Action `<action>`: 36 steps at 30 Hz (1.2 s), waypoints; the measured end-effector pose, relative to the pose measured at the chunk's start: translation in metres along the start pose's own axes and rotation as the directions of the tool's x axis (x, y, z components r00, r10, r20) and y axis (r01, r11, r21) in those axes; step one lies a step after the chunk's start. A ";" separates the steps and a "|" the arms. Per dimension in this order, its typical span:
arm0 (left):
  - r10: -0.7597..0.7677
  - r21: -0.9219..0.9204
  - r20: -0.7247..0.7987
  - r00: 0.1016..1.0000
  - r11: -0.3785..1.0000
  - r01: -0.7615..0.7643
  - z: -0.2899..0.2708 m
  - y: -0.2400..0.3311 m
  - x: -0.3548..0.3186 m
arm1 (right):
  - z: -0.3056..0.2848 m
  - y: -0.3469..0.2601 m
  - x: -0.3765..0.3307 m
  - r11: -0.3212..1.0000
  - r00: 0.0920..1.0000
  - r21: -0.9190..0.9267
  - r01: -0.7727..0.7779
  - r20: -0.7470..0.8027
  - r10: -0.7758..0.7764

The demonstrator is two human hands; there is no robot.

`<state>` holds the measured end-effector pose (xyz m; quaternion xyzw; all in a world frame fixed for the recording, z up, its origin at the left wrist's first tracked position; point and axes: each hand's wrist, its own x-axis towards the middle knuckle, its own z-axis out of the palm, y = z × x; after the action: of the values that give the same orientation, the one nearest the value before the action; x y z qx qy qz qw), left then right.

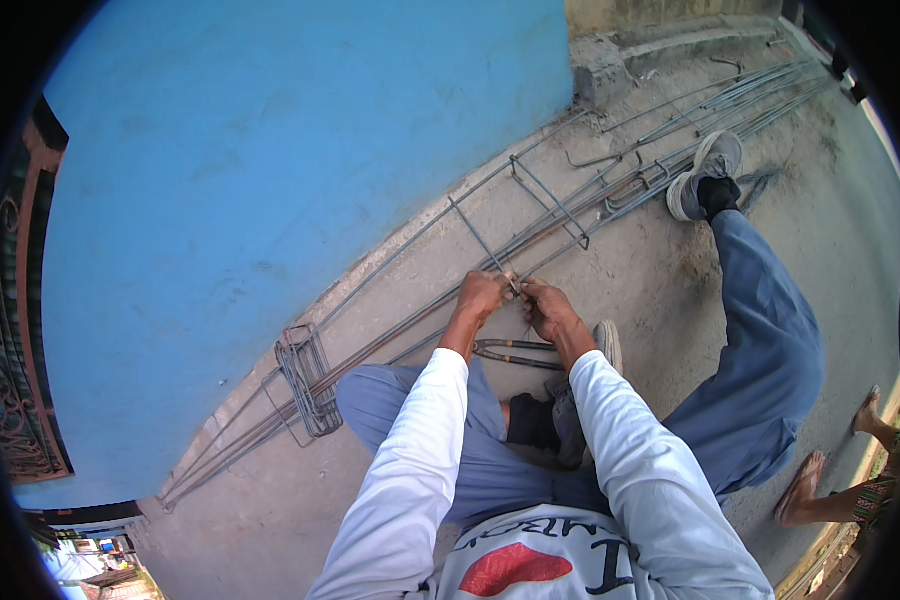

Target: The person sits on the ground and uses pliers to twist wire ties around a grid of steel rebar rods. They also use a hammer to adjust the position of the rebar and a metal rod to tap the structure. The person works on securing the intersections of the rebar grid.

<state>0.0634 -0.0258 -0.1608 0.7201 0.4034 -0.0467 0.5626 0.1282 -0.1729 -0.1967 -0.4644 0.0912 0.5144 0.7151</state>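
Both of my hands meet at a corner of a rectangular steel stirrup (477,232) on a long rebar cage (400,325). My left hand (482,296) is closed, its fingers pinched at the bar joint. Close beside it, my right hand (550,308) is closed too, thumb and fingertips pressed together. What lies between the fingertips is too small to make out. Another stirrup (550,198) stands farther up the cage. A bundle of stirrups (308,385) hangs around the bars at the left. Below my hands lies a tool with two long dark, yellow-banded handles (518,352), partly hidden by my right wrist.
A blue wall (300,150) runs along the cage's far side. Loose rebar (740,98) lies at the upper right, by my outstretched shoe (708,172). My bent legs flank the work. Another person's sandalled foot (802,487) is at the right edge.
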 end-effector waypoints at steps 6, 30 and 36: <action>-0.023 -0.005 -0.008 1.000 1.000 0.023 0.000 0.003 -0.006 | 0.016 -0.007 -0.006 0.989 0.992 0.128 -0.071 -0.093 0.084; -0.018 0.005 0.001 1.000 1.000 0.018 -0.004 0.006 -0.011 | 0.014 -0.001 0.003 0.999 0.994 0.015 0.036 -0.107 -0.034; 0.000 -0.012 -0.004 1.000 1.000 0.000 -0.004 0.009 -0.013 | 0.004 0.002 0.007 0.998 0.992 0.060 -0.028 -0.122 0.036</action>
<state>0.0591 -0.0294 -0.1457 0.7168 0.4047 -0.0430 0.5662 0.1283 -0.1649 -0.2004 -0.4729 0.1576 0.4932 0.7129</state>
